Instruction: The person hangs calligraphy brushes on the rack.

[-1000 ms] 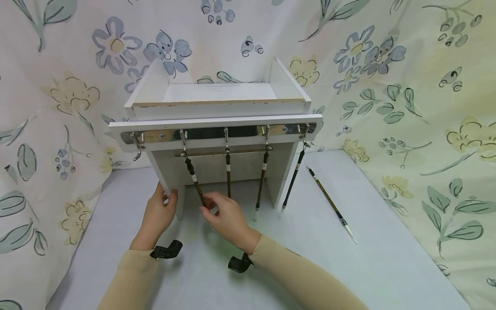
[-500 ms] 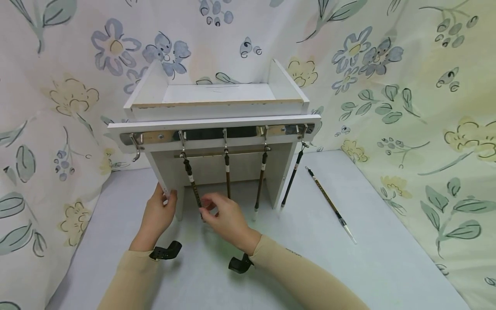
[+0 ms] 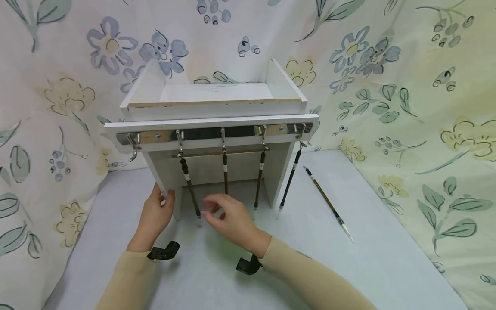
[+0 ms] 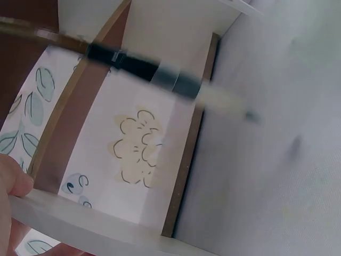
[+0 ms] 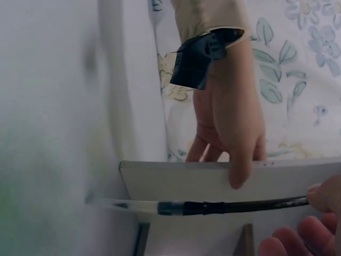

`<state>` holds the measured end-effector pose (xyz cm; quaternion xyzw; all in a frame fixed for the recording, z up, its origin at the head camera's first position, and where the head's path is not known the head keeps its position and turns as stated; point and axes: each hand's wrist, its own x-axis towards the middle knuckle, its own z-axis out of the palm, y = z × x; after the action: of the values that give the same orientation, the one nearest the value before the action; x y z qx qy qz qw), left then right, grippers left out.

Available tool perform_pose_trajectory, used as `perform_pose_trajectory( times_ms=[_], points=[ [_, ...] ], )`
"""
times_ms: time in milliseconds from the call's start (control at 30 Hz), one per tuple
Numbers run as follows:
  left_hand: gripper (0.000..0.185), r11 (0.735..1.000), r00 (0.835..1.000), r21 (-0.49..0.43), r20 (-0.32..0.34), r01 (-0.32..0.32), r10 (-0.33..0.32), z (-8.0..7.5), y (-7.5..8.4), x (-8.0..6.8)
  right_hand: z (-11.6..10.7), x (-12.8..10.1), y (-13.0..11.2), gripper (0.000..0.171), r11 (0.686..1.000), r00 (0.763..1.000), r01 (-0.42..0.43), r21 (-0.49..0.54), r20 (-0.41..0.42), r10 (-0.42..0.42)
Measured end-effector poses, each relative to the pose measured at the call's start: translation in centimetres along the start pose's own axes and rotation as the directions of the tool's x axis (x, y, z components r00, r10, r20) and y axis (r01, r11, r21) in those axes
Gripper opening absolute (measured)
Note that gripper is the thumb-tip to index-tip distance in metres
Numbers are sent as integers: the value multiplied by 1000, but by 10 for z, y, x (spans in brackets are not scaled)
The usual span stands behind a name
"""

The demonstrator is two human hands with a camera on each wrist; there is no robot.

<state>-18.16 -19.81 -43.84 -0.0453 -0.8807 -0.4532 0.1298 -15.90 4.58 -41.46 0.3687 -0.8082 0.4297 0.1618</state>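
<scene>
Floral cloth printed with blue and yellow flowers (image 3: 407, 86) drapes the whole background, and a pale grey tabletop (image 3: 348, 267) fills the lower half of the frame. At centre stands a white wooden rack with a tray top and a metal hook rail (image 3: 211, 125).

At lower left of centre, the left hand (image 3: 155, 215) grips the rack's left side panel, thumb on the front edge and fingers curled behind it; the right wrist view shows the same hold.

Just right of that panel hangs the leftmost dark-handled calligraphy brush with a white tip (image 3: 189, 187), slanting down from its hook. The right hand (image 3: 228, 217) sits at the lower centre, fingers loosely curled and apart, holding nothing, its fingertips just beside that brush's lower end; I cannot tell whether they touch it.

Further right, three more dark brushes (image 3: 259, 183) hang from the rail. Toward the right, a loose brush (image 3: 327, 202) lies diagonally on the tabletop, well apart from both hands.
</scene>
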Motion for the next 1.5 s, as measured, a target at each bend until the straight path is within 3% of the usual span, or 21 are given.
perform_pose_trajectory(
  times_ms=[300,633,1000,1300,1500],
  points=[
    [54,1000,1000,12,2,0,0,-2,0,1,-32,-8,1,31,997,996,79,-2,-52,-79],
    [54,1000,1000,8,5,10,-10,-2,3,0,-76,-25,20,33,996,997,46,-71,-64,-50],
    [55,1000,1000,8,8,20,-20,-1,0,0,-125,-49,46,38,997,995,41,-68,-90,-47],
    [56,1000,1000,2,-2,6,-6,0,-3,1,-156,-74,73,36,979,981,-144,-145,-153,121],
    [56,1000,1000,-4,10,5,-4,0,-3,1,-170,-94,105,32,941,946,-291,-173,-196,257]
  ],
)
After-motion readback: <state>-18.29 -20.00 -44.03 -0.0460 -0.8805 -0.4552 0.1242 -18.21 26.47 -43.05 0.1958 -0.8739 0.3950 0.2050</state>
